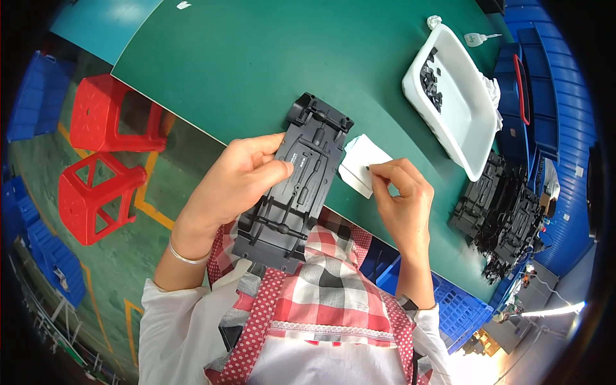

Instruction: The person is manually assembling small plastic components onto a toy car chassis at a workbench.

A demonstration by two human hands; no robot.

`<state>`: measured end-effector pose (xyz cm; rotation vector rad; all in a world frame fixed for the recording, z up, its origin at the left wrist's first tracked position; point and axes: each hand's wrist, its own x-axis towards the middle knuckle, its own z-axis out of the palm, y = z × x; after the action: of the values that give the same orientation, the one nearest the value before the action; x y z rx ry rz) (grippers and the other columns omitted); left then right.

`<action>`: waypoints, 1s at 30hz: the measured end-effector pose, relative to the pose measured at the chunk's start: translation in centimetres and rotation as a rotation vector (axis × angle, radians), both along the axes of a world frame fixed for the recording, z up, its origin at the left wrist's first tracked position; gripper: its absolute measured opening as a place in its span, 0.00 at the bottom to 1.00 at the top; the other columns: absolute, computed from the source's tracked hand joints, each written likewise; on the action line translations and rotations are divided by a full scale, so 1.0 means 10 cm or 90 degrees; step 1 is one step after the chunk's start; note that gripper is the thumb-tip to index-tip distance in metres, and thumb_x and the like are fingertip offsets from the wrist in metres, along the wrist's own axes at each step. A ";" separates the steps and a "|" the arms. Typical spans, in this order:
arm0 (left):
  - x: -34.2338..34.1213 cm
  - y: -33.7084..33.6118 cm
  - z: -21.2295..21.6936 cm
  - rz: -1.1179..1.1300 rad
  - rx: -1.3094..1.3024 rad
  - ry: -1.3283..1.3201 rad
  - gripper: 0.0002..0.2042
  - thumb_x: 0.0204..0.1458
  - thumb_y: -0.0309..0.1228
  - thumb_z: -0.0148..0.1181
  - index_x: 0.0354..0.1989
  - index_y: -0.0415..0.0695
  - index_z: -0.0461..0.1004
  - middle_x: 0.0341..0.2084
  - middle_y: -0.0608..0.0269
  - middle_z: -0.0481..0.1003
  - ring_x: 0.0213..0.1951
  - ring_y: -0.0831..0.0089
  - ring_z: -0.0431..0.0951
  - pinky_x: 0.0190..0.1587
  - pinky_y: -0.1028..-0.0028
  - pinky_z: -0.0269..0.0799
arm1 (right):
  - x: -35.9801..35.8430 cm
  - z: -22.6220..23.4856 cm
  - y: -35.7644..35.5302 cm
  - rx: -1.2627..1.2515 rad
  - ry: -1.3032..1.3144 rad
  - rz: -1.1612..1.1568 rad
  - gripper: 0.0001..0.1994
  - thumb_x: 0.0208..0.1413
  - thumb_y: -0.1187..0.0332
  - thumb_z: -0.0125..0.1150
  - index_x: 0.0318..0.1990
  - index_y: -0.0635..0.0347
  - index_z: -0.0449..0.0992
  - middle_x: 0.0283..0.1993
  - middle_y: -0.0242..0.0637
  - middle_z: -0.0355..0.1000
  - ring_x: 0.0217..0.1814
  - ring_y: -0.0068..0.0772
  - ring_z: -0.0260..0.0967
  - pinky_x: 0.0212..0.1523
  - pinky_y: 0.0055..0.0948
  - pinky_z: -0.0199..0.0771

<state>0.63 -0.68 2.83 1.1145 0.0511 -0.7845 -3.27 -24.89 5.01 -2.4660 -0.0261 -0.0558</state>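
While the left hand clamps its fingers on the black chassis, whose long axis slants away and rightward, the right hand pinches its fingers on a small dark piece; from those fingers, the chassis lies leftward, beyond white paper.

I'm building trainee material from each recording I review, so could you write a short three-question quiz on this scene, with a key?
1. Multiple choice: what does the left hand hold?
A) a screwdriver
B) a long black molded part
C) a roll of tape

2. True or false: in this view, the fingertips of the right hand appear over the white sheet, apart from the long black molded part.

3. Fill in the color: the white tray holds a group of small ____ pieces.

Key: 1. B; 2. True; 3. black.
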 end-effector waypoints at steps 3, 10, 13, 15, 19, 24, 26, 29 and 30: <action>-0.01 0.01 0.00 0.003 -0.006 0.006 0.18 0.54 0.17 0.47 0.54 0.27 0.69 0.42 0.58 0.77 0.39 0.78 0.78 0.42 0.78 0.74 | 0.01 0.00 -0.01 -0.020 -0.002 0.029 0.05 0.47 0.82 0.62 0.32 0.67 0.79 0.32 0.40 0.75 0.28 0.36 0.75 0.28 0.28 0.76; 0.01 0.01 0.02 0.002 -0.005 0.003 0.17 0.54 0.18 0.47 0.53 0.28 0.70 0.40 0.58 0.78 0.37 0.79 0.78 0.40 0.79 0.74 | 0.03 0.05 0.00 -0.035 0.027 0.034 0.06 0.45 0.83 0.61 0.32 0.67 0.79 0.31 0.40 0.75 0.28 0.34 0.73 0.29 0.27 0.74; 0.00 0.01 0.01 0.002 -0.003 0.002 0.17 0.54 0.18 0.47 0.53 0.28 0.70 0.40 0.59 0.78 0.37 0.80 0.78 0.40 0.79 0.74 | 0.05 0.05 -0.02 -0.048 0.026 0.043 0.06 0.45 0.83 0.61 0.32 0.67 0.79 0.31 0.40 0.74 0.28 0.35 0.73 0.31 0.28 0.74; 0.00 0.01 0.02 0.005 -0.007 0.002 0.17 0.54 0.18 0.47 0.53 0.28 0.70 0.40 0.59 0.78 0.37 0.80 0.78 0.40 0.79 0.74 | 0.05 0.05 -0.03 -0.058 0.018 0.059 0.05 0.46 0.82 0.60 0.32 0.67 0.79 0.32 0.42 0.74 0.28 0.42 0.74 0.30 0.32 0.75; 0.00 0.01 0.03 0.006 -0.006 -0.003 0.17 0.54 0.18 0.48 0.52 0.28 0.70 0.40 0.59 0.78 0.37 0.80 0.78 0.40 0.79 0.74 | 0.04 0.03 -0.04 -0.073 0.001 0.068 0.05 0.46 0.82 0.61 0.31 0.66 0.79 0.31 0.41 0.74 0.28 0.43 0.73 0.31 0.33 0.74; 0.00 0.03 0.05 -0.005 -0.006 -0.006 0.18 0.55 0.18 0.48 0.54 0.28 0.68 0.42 0.59 0.77 0.39 0.79 0.77 0.43 0.79 0.73 | 0.07 0.11 -0.06 -0.093 0.040 0.081 0.05 0.46 0.82 0.60 0.31 0.67 0.79 0.31 0.41 0.74 0.28 0.40 0.73 0.30 0.31 0.73; 0.00 0.02 0.06 -0.013 -0.009 -0.012 0.19 0.55 0.18 0.48 0.56 0.28 0.67 0.43 0.58 0.77 0.41 0.79 0.77 0.44 0.79 0.73 | 0.12 0.17 -0.12 -0.014 0.048 0.054 0.06 0.46 0.83 0.61 0.32 0.67 0.80 0.31 0.41 0.74 0.28 0.34 0.73 0.29 0.27 0.72; -0.01 0.02 0.07 -0.020 0.009 -0.042 0.21 0.55 0.18 0.48 0.58 0.28 0.65 0.45 0.58 0.76 0.43 0.78 0.76 0.46 0.78 0.72 | 0.19 0.17 -0.12 0.217 0.043 -0.028 0.06 0.48 0.83 0.62 0.34 0.69 0.80 0.31 0.37 0.74 0.30 0.23 0.71 0.31 0.22 0.71; -0.01 0.03 0.10 -0.008 0.010 -0.038 0.21 0.55 0.18 0.48 0.59 0.28 0.64 0.46 0.57 0.76 0.44 0.78 0.76 0.47 0.78 0.72 | 0.23 0.19 -0.09 0.304 0.070 -0.035 0.05 0.50 0.83 0.62 0.35 0.70 0.79 0.33 0.35 0.74 0.31 0.21 0.71 0.32 0.20 0.71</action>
<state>0.52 -0.41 3.82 1.1533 -0.0001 -0.7635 -0.97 -25.78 6.92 -1.9879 0.0928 0.0466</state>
